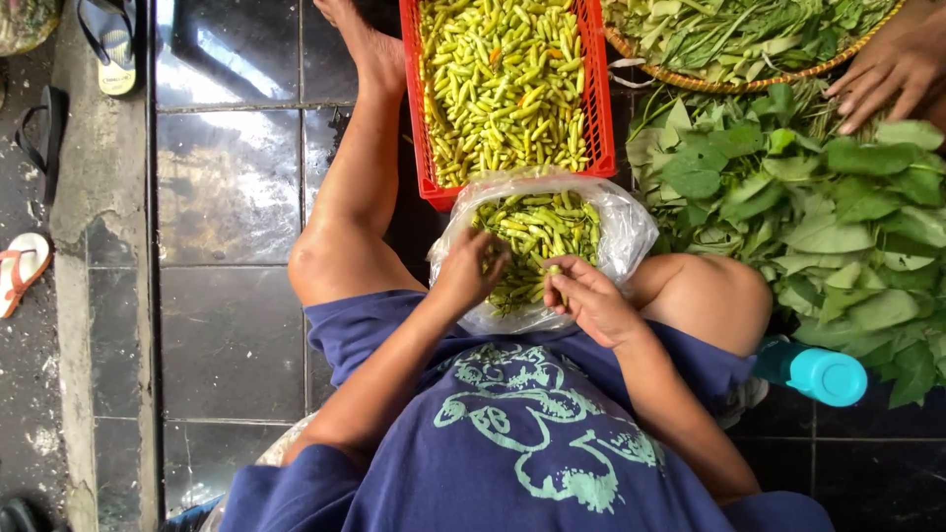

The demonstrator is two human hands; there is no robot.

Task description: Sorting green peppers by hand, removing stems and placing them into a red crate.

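Head view, both hands [471,271] [588,299] in chilli bag [616,232]

1. Left hand [471,271], at eleven o'clock from the chest, fingers curled downward, forearm bent inward.
2. Right hand [589,300], at one o'clock, fingertips pinched together, wrist flexed.

Left hand [471,268] reaching into a clear plastic bag [621,232] of green chillies [537,232], right hand [591,300] pinching one chilli at its edge, red crate [601,108] of chillies just beyond, leafy greens [838,227] beside, another person's hand [887,74] on them
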